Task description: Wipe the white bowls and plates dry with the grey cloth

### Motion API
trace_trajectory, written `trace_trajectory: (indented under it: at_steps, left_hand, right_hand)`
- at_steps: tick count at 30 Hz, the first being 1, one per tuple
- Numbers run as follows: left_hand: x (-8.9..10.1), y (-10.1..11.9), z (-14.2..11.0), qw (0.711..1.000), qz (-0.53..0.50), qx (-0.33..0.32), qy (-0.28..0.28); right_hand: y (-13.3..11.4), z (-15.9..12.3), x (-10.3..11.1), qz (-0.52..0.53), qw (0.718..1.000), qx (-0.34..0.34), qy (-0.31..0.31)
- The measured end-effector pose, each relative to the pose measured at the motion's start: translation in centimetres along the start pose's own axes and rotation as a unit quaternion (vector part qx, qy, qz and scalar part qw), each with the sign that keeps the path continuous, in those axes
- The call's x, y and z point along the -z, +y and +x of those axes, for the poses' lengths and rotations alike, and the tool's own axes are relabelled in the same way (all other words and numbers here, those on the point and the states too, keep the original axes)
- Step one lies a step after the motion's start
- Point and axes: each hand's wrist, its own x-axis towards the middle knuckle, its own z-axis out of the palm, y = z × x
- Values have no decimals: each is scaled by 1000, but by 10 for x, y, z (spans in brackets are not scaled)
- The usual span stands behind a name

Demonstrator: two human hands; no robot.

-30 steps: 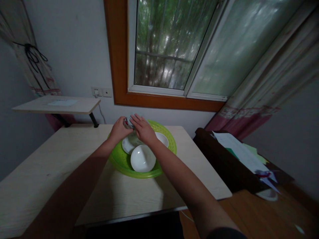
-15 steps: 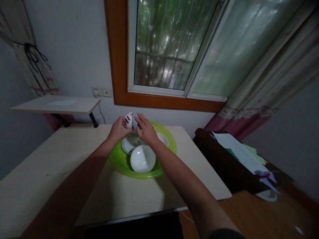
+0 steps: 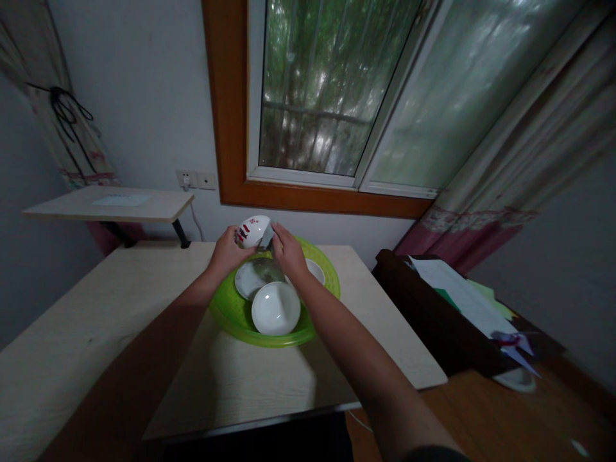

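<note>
My left hand (image 3: 228,251) grips a white bowl (image 3: 253,231) with a red and dark pattern on its outside, tilted above a green plastic basin (image 3: 231,321). Pressed to the bowl's right side is a grey cloth (image 3: 266,237), which the fingers of my right hand (image 3: 290,252) close around. Below my hands, a white plate (image 3: 248,282) lies in the basin. In front of it rests a white bowl (image 3: 276,308), its open side up. Another white dish (image 3: 315,271) shows partly behind my right wrist.
The basin stands on a pale wooden table (image 3: 269,378). A small raised shelf (image 3: 110,204) with a paper on it is at the left. Behind are a wall socket (image 3: 185,179) and a window (image 3: 317,96). Papers lie on a dark brown piece of furniture (image 3: 409,308) at the right.
The patterned bowl has turned so that more of its outside shows. My right hand and the grey cloth have shifted slightly right along it. The dishes in the basin have stayed put.
</note>
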Motion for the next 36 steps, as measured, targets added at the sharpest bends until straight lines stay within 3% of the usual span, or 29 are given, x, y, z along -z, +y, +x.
trace_trajectory:
  at_steps: [4,10,13,16,20,27,32,36]
  left_hand:
    - [1,0,0,1000,5,3,1]
    - [0,-2,2,1000,-15,7,1]
    - [1,-1,3,999,-34,19,0]
    - [2,-1,3,998,-47,31,10]
    - [2,-4,4,998,-42,47,30]
    - [-5,-14,3,993,-115,35,-7]
    - [-14,-23,2,983,-169,10,-77]
    - [-14,-22,0,986,-140,-3,-92]
  right_hand:
    - [6,-1,-1,-2,1000,-12,4]
    - [-11,-3,-1,-39,983,162,-71]
    - [-17,-2,0,-47,973,202,-99]
    - [-13,-1,1,-44,984,158,-73]
    - [4,-2,1,-15,1000,10,-12]
    - [21,-2,-5,139,982,-119,-44]
    - [15,1,-1,216,962,-157,-50]
    - [21,2,-3,244,961,-128,-35]
